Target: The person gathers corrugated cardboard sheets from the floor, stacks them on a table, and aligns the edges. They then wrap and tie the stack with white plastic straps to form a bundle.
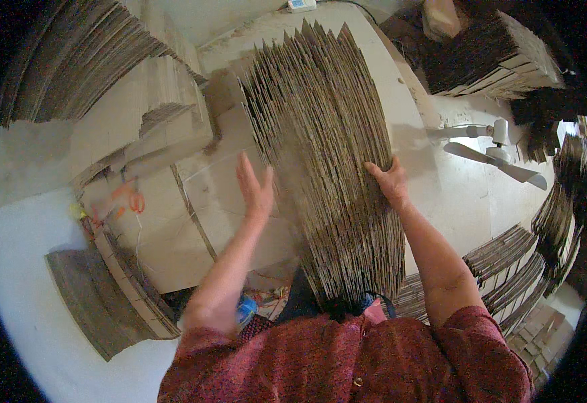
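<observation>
A long stack of brown cardboard sheets (327, 154), set on edge and packed close together, runs from my body toward the far side of the table. My right hand (393, 185) rests against its right side, thumb over the top edges and fingers spread. On the other side, my left hand (256, 191) is raised beside the stack with thumb and fingers apart, holding nothing. It is slightly blurred. Whether its thumb touches the cardboard I cannot tell.
Tall cardboard piles (132, 121) stand at the far left, with orange cord (129, 200) nearer. A white fan (498, 158) sits right of the stack. More stacked cardboard (502, 57) fills the far right, and rows of sheets (508, 269) the near right. The pale tabletop (441, 181) lies beneath.
</observation>
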The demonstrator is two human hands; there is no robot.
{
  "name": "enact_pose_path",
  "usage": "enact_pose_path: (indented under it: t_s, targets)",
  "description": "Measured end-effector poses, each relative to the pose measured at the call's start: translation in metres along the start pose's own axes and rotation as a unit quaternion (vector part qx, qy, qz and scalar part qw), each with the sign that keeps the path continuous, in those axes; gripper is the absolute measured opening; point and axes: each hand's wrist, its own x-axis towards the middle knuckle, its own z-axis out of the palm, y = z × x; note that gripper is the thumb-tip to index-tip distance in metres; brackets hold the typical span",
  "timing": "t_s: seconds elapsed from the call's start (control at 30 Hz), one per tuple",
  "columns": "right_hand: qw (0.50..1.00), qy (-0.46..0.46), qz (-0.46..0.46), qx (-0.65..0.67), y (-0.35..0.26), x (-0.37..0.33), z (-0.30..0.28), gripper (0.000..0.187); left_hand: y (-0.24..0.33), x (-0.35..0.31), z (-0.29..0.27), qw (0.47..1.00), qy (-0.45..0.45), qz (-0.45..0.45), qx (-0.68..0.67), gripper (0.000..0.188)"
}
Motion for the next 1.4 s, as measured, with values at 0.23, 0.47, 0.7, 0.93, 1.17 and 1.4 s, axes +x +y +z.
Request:
enact_pose_path:
  t_s: [0.23, 0.47, 0.7, 0.93, 1.17, 1.4]
  targets:
    - [1.000, 0.011, -0.027, -0.003, -0.002, -0.004, 0.003, 0.054, 0.021, 0.097, -0.016, 0.973, -0.045, 0.074, 0.213, 0.072]
    - [0.996, 0.017, -0.006, -0.084, 0.005, 0.000, 0.003, 0.057, 0.008, 0.112, -0.019, 0.963, -0.102, 0.103, 0.225, 0.065]
    - [0.993, 0.038, -0.015, -0.111, 0.005, -0.001, 0.005, 0.056, 0.001, 0.106, -0.014, 0.975, -0.074, 0.052, 0.204, 0.061]
    - [0.993, 0.033, -0.027, -0.114, 0.012, 0.001, 0.005, 0.064, 0.010, 0.102, -0.012, 0.988, -0.008, 0.078, 0.132, 0.054]
    - [0.988, 0.037, 0.012, -0.148, -0.009, -0.006, 0.002, 0.058, 0.052, 0.112, -0.017, 0.917, -0.112, 0.077, 0.375, 0.053]
    - [0.986, 0.047, -0.023, -0.157, 0.020, 0.004, 0.008, 0.068, 0.057, 0.121, -0.010, 0.949, -0.079, 0.047, 0.303, 0.052]
